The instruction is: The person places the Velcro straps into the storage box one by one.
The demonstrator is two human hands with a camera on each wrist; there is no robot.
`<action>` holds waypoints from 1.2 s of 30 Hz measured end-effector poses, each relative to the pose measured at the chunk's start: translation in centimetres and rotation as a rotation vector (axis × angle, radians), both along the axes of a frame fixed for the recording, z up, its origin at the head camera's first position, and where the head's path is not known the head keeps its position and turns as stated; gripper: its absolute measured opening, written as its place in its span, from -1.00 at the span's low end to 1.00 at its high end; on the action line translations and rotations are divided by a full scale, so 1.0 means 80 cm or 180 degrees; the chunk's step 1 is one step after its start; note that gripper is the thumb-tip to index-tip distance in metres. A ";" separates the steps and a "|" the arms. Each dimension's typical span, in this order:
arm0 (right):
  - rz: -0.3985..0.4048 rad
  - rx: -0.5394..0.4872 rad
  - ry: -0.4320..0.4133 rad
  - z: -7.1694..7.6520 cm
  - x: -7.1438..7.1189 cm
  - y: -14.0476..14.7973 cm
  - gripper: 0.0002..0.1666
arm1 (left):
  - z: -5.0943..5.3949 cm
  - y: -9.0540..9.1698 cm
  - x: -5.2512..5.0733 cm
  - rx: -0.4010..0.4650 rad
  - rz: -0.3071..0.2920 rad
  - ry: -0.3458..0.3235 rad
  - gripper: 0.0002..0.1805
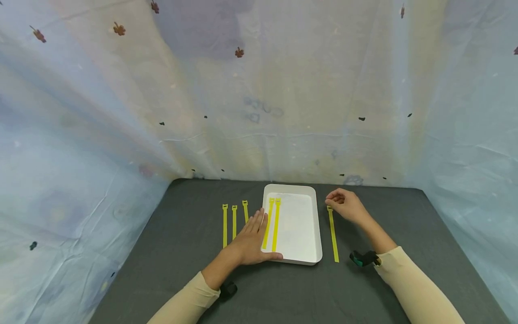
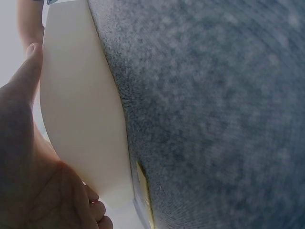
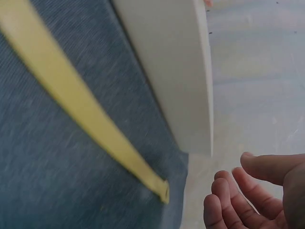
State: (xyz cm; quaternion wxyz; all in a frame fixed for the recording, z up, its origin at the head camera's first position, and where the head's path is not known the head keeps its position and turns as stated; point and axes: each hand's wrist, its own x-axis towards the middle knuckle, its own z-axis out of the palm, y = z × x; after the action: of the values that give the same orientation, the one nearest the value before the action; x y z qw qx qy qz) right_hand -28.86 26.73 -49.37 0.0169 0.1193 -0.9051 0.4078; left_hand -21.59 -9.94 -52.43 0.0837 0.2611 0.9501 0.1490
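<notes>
- The white tray (image 1: 299, 225) was placed upright on the dark desk (image 1: 178, 234), between both hands.
- Its near left corner was touched by the left hand (image 1: 250, 243); the fingers were laid straight along the left side and the thumb was spread along the near edge, so the grip was wide and not curled round anything.
- Two yellow straps (image 1: 277, 225) were laid side by side inside the tray, toward its left wall.
- Three more straps (image 1: 225, 225) were set out on the desk left of the tray (the lower part of the nearest was hidden by the left hand).
- A single strap (image 1: 333, 236) was laid flat just right of the tray, its slotted end pointed away from the person.
- Near that end the right hand (image 1: 347, 205) was held, fingers loosely bent; a gap was shown between thumb and fingertips, and nothing was held in its grip.
- The desk was backed by a patterned sheet (image 1: 303, 112).
</notes>
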 end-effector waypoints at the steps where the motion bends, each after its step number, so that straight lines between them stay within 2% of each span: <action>1: -0.0015 0.0024 0.0006 -0.001 0.000 0.003 -0.75 | 0.000 0.000 0.000 0.0000 0.0006 0.0016 0.51; 6: -0.0081 0.0139 -0.0043 -0.009 -0.003 0.014 -0.77 | -0.001 0.001 -0.001 -0.0068 0.0004 0.0033 0.50; 13: -0.0165 0.0234 -0.0254 -0.022 -0.007 0.022 -0.75 | 0.003 0.002 0.001 -0.0051 0.0027 0.0007 0.51; 22: -0.0144 0.0136 -0.0479 -0.032 -0.011 0.026 -0.75 | 0.001 0.001 0.002 -0.0049 0.0012 0.0010 0.49; 36: -0.0146 0.0115 -0.0456 -0.040 -0.017 0.025 -0.68 | 0.001 0.001 0.002 -0.0052 0.0021 0.0038 0.50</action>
State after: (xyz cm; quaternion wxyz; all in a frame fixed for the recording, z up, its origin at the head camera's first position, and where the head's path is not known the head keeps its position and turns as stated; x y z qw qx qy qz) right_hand -30.24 28.76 -52.58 -0.0406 0.0693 -0.9137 0.3983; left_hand -21.42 -9.88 -52.32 0.0797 0.2581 0.9526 0.1399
